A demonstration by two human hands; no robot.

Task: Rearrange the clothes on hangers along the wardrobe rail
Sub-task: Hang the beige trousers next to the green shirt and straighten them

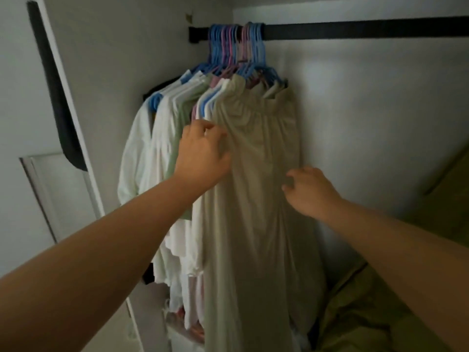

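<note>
A black wardrobe rail runs across the top. Several blue and pink hangers are bunched at its left end, carrying pale clothes. The front garment is a long beige dress; white and light green tops hang behind it to the left. My left hand reaches between the beige dress and the garments to its left, fingers curled into the fabric. My right hand pinches the right edge of the beige dress at mid height.
The white back wall of the wardrobe is bare to the right of the clothes, and the rail there holds nothing. A white door frame with a dark strip stands at the left. Olive-green fabric lies at the lower right.
</note>
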